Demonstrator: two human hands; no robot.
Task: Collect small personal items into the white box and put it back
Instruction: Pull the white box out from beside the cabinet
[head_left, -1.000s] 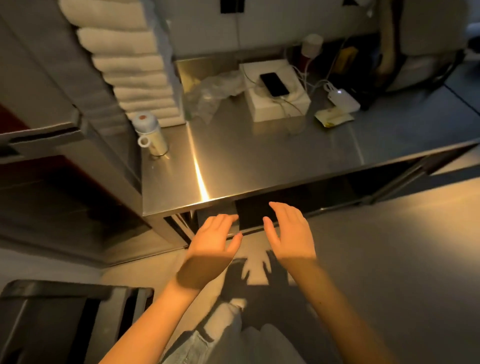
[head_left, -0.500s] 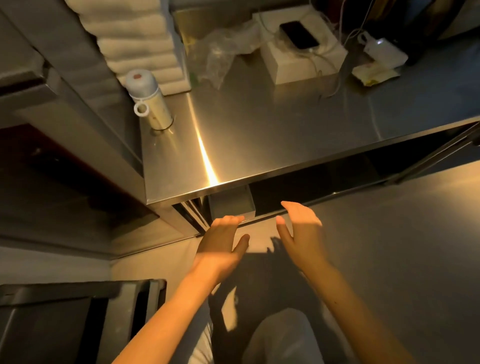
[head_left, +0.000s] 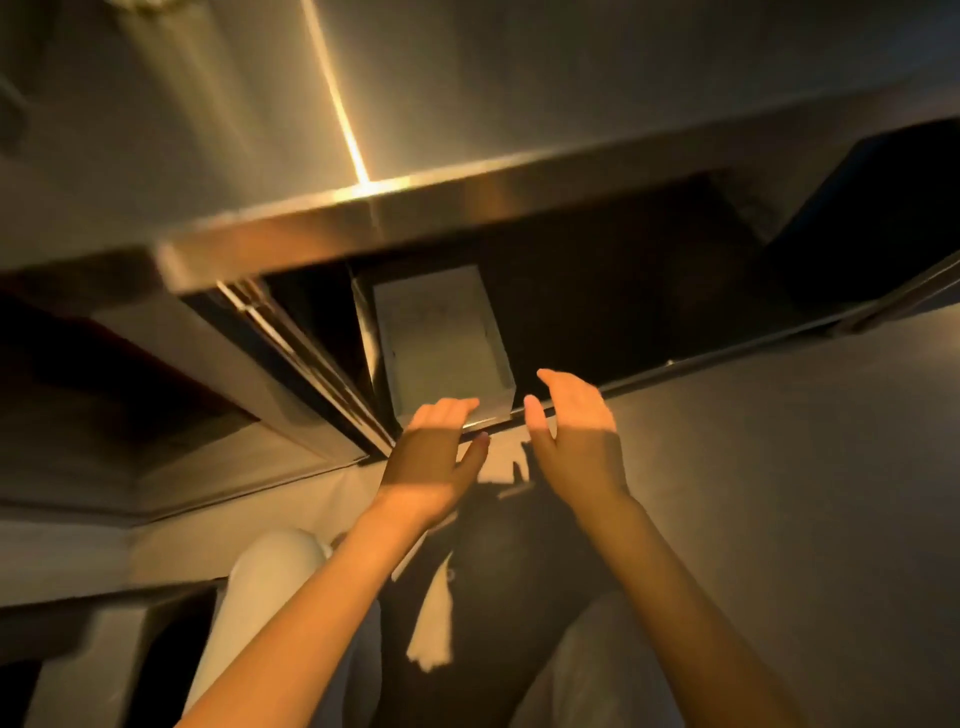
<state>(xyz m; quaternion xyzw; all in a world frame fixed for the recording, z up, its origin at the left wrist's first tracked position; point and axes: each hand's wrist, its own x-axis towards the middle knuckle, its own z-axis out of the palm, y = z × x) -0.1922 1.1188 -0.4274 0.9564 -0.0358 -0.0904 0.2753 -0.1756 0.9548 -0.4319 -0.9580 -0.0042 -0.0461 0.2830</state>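
**Head view: two open grips at the box under the table**

Head camera looks down past the brushed stainless-steel table (head_left: 519, 104) into the dark space beneath it. The white rectangular box (head_left: 441, 338) stands there at the left end, its near edge at the front lip. I judge it is stored this low to keep the table free, which is why I am crouched with both arms stretched forward.

My left grip (head_left: 434, 449) is open and empty. Its straight fingers lie at the box's near edge and seem to touch it. My right grip (head_left: 574, 431) is spread wide, holds nothing, and hangs just beside the near right corner, apart from it.

The box lies ahead of and between my palms, which face each other, ready, I think, to take its sides and draw it out. What it holds, I cannot tell.
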